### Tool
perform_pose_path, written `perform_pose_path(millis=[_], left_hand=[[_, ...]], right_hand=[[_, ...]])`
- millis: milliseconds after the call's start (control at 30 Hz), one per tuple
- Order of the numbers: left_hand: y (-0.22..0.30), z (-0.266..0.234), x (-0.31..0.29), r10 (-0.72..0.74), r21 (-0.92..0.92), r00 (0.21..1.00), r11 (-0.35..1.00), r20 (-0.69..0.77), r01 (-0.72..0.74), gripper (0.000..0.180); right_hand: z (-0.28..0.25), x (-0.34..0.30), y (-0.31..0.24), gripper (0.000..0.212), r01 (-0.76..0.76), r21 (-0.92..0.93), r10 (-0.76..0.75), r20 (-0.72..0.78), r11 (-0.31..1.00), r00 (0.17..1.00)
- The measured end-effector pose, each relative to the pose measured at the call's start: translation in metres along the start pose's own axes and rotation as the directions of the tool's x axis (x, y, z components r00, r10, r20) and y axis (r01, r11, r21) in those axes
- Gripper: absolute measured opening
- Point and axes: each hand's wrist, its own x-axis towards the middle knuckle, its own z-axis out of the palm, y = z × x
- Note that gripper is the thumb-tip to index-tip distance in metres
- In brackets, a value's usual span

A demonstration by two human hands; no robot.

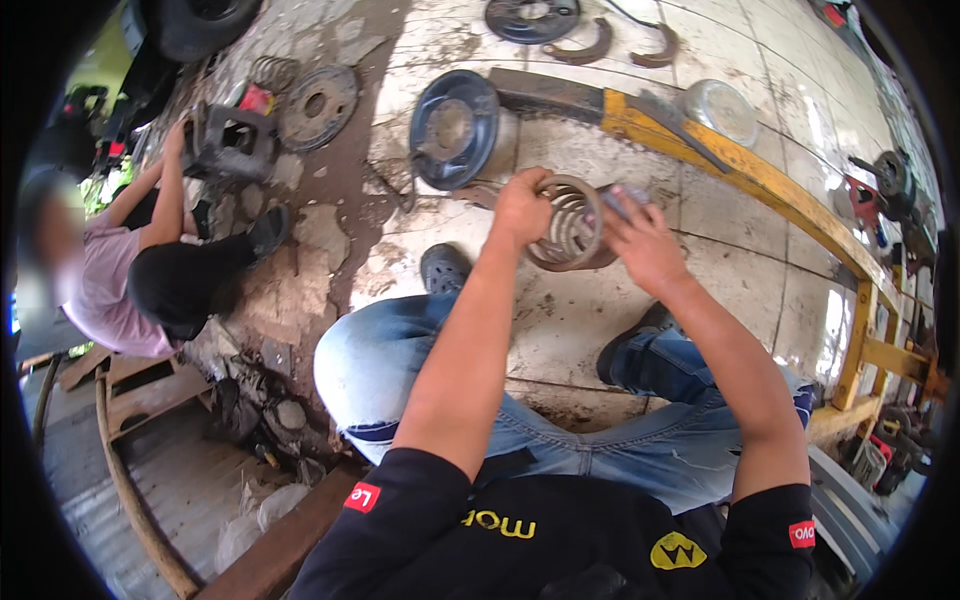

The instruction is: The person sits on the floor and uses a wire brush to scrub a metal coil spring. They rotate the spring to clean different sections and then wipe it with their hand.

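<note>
In front of my knees, above the tiled floor, a rusty brown coil spring (570,232) is held tilted, one open end facing me. My left hand (522,207) grips its left side, fingers wrapped round the coils. At the spring's right side is my right hand (645,240), its fingers bent over a small grey piece (628,200) pressed against the coils. Whether that piece is cloth or abrasive paper I cannot make out. Just beyond the spring, a dark blue round brake backing plate (455,130) stands on edge, with a curved brown brake shoe (478,194) partly hidden by my left hand.
A yellow metal beam (740,165) crosses the far right. Further off lie brake shoes (580,45), another backing plate (532,15) and a silvery round part (718,112). At the left a person (120,260) squats, hands on a dark metal block (232,142) beside a rusty disc (318,107).
</note>
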Motion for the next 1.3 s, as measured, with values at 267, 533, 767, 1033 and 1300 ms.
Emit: perform_pose_path(millis=[267,533,767,1033,1300], left_hand=[[0.02,0.001,-0.001,-0.065,-0.012,0.996,0.998,0.054,0.066,0.02],[0.013,0.005,0.002,-0.067,0.003,0.997,0.998,0.041,0.067,0.02],[0.016,0.005,-0.001,-0.108,-0.041,0.994,0.993,-0.006,0.108,0.022],[0.02,0.01,0.001,-0.202,-0.084,0.976,0.977,-0.076,0.195,0.02],[0.011,0.022,0.006,-0.155,-0.077,0.952,0.987,-0.265,0.14,0.02]], right_hand=[[-0.013,0.033,0.061,0.042,-0.22,-0.201,0.202,-0.11,0.955,0.973],[0.003,0.003,0.026,0.049,0.142,0.084,-0.147,0.057,0.986,0.987],[-0.001,0.025,0.031,0.066,-0.271,0.335,0.328,-0.126,0.902,0.936],[-0.012,-0.023,0.024,0.051,0.186,0.047,-0.191,0.139,0.981,0.972],[0.007,-0.031,-0.029,0.044,0.151,0.23,-0.201,0.209,0.961,0.957]])
